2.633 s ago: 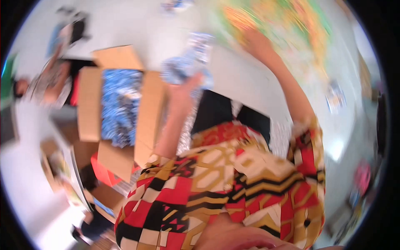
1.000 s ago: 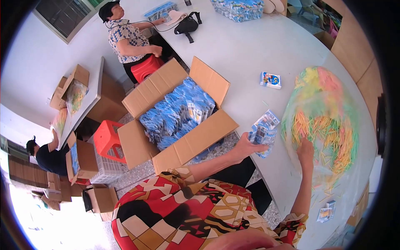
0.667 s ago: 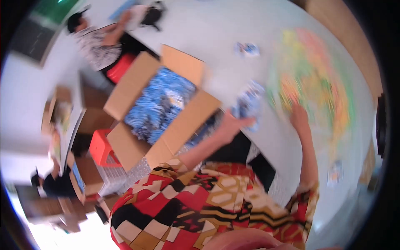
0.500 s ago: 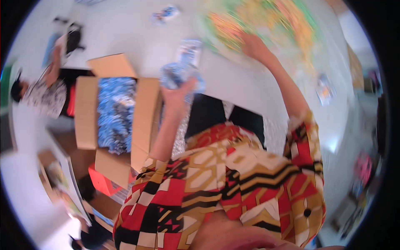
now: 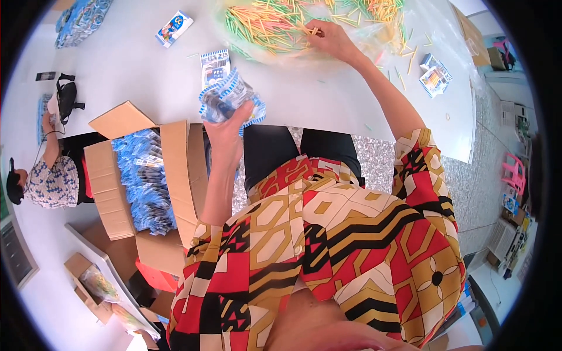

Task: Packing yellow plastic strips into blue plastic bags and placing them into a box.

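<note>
My left hand is raised above the near edge of the white table and grips a fanned bunch of small blue-and-white packets. My right hand reaches far across the table and pinches thin sticks at the edge of a big heap of coloured sticks lying on clear plastic. One flat blue packet lies on the table just beyond my left hand.
An open cardboard box full of blue packets stands on the floor at my left. A small blue carton and another packet lie on the table. A seated person works at far left. More boxes sit lower left.
The view has swung about a lot with my head. My left hand still holds the packet bunch; my right hand stays at the stick heap, now pinching sticks at its near edge.
</note>
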The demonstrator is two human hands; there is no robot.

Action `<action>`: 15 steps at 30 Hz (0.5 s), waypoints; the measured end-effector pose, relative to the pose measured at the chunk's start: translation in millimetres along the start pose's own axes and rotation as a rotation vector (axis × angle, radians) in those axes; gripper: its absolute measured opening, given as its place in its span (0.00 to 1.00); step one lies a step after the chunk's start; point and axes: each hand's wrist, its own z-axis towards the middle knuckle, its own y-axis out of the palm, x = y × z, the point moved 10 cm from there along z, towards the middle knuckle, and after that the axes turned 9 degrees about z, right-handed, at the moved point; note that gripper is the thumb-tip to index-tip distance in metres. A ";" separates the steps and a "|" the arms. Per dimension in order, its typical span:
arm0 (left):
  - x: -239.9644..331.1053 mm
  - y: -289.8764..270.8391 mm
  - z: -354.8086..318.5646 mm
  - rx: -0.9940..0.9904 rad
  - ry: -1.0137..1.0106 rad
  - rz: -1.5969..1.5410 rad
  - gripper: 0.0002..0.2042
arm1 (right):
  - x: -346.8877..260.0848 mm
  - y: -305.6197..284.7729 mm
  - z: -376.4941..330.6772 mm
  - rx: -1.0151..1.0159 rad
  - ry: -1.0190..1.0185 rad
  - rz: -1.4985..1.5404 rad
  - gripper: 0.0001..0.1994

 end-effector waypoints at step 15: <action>-5.7 54.4 25.4 -0.205 0.063 0.127 0.13 | -103.5 -29.3 -13.7 0.019 -0.061 0.498 0.05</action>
